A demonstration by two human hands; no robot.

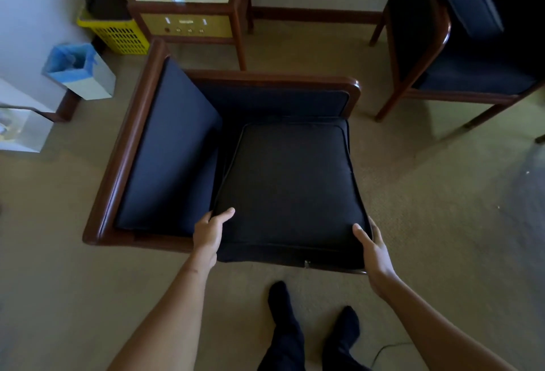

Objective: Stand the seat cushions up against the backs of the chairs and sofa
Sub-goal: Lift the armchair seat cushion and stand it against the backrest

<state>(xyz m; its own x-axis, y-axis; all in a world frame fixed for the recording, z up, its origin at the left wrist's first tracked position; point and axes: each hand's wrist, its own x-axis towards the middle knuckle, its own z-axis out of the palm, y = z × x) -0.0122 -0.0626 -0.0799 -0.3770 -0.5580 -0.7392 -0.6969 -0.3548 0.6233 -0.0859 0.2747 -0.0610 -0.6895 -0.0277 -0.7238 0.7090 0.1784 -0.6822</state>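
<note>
1. dark fabric square seat cushion lies flat on the wood-framed armchair.
2. left hand and right hand clasp its front corners, thumbs on top, likely for tipping it up toward the backrest.

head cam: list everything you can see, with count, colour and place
armchair: one, dark wood frame, centre
seat cushion: one, black, on the armchair, front corners held
second chair: one, dark wood, blue padding, upper right
side table: one, wood with pale top, behind the armchair
laundry basket: one, yellow, upper left
bin: one, pale with blue liner, left
carpet: beige floor
feet: two, dark socks, bottom centre
left hand: gripping front left corner
right hand: gripping front right corner
</note>
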